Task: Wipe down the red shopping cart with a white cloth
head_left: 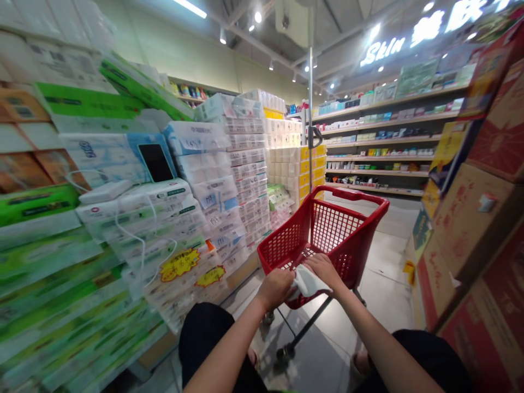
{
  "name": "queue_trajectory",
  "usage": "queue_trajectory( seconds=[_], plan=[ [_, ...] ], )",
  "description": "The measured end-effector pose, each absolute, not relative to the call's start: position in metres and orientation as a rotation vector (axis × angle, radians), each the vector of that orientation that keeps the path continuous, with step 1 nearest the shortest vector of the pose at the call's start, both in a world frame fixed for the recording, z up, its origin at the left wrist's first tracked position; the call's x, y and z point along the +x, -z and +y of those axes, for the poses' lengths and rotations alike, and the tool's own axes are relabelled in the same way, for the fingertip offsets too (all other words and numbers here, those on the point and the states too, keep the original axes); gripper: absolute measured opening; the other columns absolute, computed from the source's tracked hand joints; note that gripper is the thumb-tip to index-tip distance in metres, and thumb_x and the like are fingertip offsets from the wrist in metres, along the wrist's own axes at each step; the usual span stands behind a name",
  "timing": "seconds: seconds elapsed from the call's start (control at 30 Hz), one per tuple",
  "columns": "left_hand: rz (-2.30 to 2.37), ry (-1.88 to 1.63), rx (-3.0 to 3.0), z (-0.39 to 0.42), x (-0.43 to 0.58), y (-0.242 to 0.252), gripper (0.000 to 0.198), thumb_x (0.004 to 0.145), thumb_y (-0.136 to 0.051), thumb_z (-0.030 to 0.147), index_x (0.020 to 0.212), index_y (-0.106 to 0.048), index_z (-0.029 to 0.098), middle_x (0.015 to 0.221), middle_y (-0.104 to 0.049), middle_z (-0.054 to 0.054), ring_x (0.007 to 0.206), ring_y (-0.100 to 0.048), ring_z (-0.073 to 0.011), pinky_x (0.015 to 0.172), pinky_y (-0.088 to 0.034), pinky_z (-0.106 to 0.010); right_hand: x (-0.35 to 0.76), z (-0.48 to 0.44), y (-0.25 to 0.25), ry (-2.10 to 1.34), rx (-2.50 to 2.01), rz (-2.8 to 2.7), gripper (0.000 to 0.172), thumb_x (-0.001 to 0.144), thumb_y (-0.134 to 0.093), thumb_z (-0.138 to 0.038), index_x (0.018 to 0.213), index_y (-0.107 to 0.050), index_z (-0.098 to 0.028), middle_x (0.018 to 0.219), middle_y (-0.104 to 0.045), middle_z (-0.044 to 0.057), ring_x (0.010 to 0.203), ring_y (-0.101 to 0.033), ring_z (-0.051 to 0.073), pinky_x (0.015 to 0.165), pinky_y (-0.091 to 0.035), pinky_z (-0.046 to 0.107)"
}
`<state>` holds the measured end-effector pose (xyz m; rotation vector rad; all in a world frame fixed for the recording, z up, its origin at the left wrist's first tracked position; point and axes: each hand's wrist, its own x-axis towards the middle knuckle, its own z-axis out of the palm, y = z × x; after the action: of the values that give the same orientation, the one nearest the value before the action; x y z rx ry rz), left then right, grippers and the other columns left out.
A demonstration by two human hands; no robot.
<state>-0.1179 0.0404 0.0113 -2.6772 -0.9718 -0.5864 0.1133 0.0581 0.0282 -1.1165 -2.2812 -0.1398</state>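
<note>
Knees (207, 327) in dark cloth frame the lower edge of the view, apart, with the red cart (347, 251) standing between and beyond them. Both hands are at the near edge of its basket.

Grip: left hand (276, 289) has its fingers curled, pinching the left end of a white cloth (309, 284) near the basket's near-left corner. Right hand (322, 270) lies palm down over the cloth's upper right part, fingers reaching onto the near edge; cannot tell whether they pinch the cloth or only press it.

Position: cloth bunched between the two hands, against the near edge, one end trailing toward the right wrist.

Progress: cloth in grip and brought to the near edge, judged as done. Far edge and side walls have no hand on them; whether they were gone over, and so what is left, not readable.

Beyond: at left, stacked paper packs (164, 202) with yellow price tags (180, 265); a phone (155, 162) leans upright near the top edge of one stack, a white cable (142, 252) hanging below. At right, cartons (466, 218). Farther: metal pole (310, 98), stocked shelves (380, 136), lit sign (382, 52).
</note>
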Motion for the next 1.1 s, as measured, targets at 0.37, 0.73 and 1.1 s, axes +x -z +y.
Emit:
queue_trajectory(
  seconds=[0.37, 0.73, 1.1],
  plan=[
    [-0.95, 0.601, -2.66, 0.07, -0.133, -0.008, 0.024, 0.099, -0.044, 0.031, 0.119, -0.055, 0.024, 0.102, -0.058, -0.004, 0.097, -0.051, -0.0194, 0.096, -0.04, -0.038, 0.145, 0.059, -0.038, 0.102, -1.237, -2.252, 0.035, 0.1, -0.035, -0.033, 0.077, -0.06, -0.023, 0.083, -0.066, 0.0, 0.086, -0.052, 0.016, 0.09, -0.032, 0.034],
    [-1.098, 0.543, -2.603, 0.038, -0.093, 0.002, 0.03, 0.089, -0.052, 0.022, 0.118, -0.056, 0.017, 0.112, -0.06, -0.009, 0.102, -0.053, -0.0246, 0.102, -0.035, -0.042, 0.077, 0.008, -0.024, 0.444, -1.348, -2.153, 0.026, 0.095, -0.042, -0.022, 0.079, -0.062, -0.02, 0.08, -0.064, 0.007, 0.085, -0.051, 0.021, 0.089, -0.032, 0.038],
    [-1.205, 0.887, -2.867, 0.029, -0.074, -0.027, 0.037, 0.101, -0.024, 0.027, 0.096, -0.059, 0.017, 0.093, -0.063, -0.006, 0.088, -0.057, -0.0193, 0.083, -0.044, -0.034, 0.102, 0.01, -0.028, 0.351, -1.299, -2.187, 0.028, 0.097, -0.039, -0.022, 0.078, -0.06, -0.02, 0.077, -0.062, 0.004, 0.082, -0.05, 0.019, 0.084, -0.031, 0.035]
  ],
)
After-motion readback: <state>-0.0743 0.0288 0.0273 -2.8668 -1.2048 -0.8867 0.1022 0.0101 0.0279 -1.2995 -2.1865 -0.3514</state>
